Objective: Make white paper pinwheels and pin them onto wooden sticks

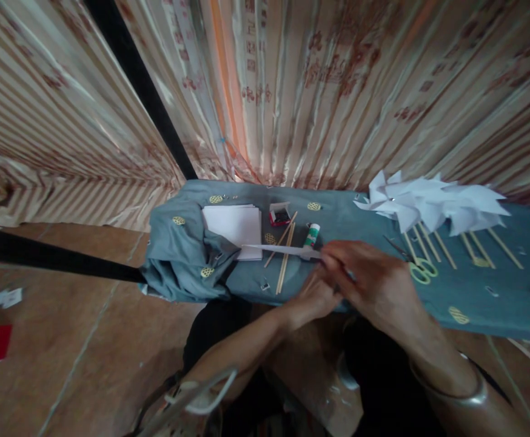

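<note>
My right hand [369, 273] is closed around the near end of a long, thin, pale blade-like piece [278, 248], which points left over the sticks and paper; I cannot make out its exact kind. My left hand [315, 296] is just below and partly behind the right, its fingers curled and partly hidden. Beneath the pale piece lie several wooden sticks [285, 261]. A white stack of paper [235, 221] is to the left. A green and white glue stick [311, 235] lies just beyond my hands, near a small red open box [279, 214] with dark contents.
Several white paper pinwheels [438, 203] on wooden sticks lie at the right. Scissors with pale green handles [422, 271] are beside them. The blue-grey cloth [256, 285] is bunched at the left end. Dark poles [142, 85] and a curtain [292, 91] stand behind.
</note>
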`<state>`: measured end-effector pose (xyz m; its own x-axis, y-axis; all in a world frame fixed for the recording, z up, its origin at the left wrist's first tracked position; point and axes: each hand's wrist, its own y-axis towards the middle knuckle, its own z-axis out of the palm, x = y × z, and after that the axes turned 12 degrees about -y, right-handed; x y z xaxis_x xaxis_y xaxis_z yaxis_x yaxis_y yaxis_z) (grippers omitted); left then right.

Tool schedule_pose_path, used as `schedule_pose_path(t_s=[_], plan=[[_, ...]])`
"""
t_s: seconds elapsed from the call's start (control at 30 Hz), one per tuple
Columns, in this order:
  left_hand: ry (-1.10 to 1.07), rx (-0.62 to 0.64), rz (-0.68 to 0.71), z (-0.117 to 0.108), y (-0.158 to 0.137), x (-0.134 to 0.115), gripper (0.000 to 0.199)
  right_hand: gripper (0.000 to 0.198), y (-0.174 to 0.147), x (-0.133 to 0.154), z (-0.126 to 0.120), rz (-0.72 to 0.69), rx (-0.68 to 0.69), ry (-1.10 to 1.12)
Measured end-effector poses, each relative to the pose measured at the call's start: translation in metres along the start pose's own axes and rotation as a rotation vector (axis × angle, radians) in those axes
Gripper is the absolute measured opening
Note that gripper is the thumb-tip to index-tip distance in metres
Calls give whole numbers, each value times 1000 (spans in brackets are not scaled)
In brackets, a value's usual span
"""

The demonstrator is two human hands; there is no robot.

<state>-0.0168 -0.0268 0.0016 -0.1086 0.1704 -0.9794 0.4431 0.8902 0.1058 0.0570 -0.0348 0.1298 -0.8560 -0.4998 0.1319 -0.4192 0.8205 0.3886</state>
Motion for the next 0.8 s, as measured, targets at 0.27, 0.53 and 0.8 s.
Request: schedule_pose_path(t_s=[0.27,0.53,0.8], plan=[[265,-54,23,-40,4,20,61,26,-42,-65,-43,595,-306,-128],[312,-224,57,-55,6,26,79,13,-71,-84,-27,234,-259,-357],[498,-97,165,-50,4,12,81,23,-90,-62,36,-12,79,-236]])
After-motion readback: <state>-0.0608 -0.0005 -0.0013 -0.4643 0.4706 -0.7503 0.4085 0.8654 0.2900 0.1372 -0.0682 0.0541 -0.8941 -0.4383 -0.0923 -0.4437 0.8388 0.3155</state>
